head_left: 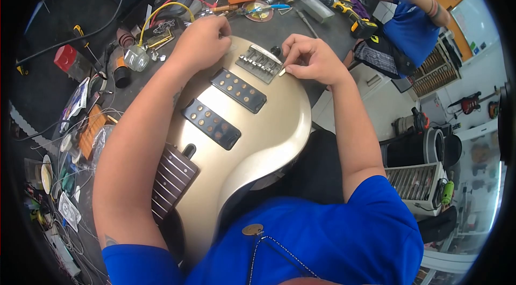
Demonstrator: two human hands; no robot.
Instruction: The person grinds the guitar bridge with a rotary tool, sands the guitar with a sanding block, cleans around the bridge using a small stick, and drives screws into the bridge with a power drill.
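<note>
Nearest my cam, a blue shirt overlaps part of the guitar. It's face up at the bench, long axis diag., neck end to lower L of my view, bridge end to upper R. Body's glossy metallic gold, curvy. Dark fretboard w/ straight metal frets; rest of it's hidden behind the L forearm. Next up, two oblong blk pickups w/ round metal poles, then a metal bridge. R hand beside it: thumb + index pinched on a small pale piece, too tiny to ID. L hand at the body's rim, fingers curled; can't tell if it's holding anything. Beyond: clear jar, yellow drill, co-worker in blue.
</note>
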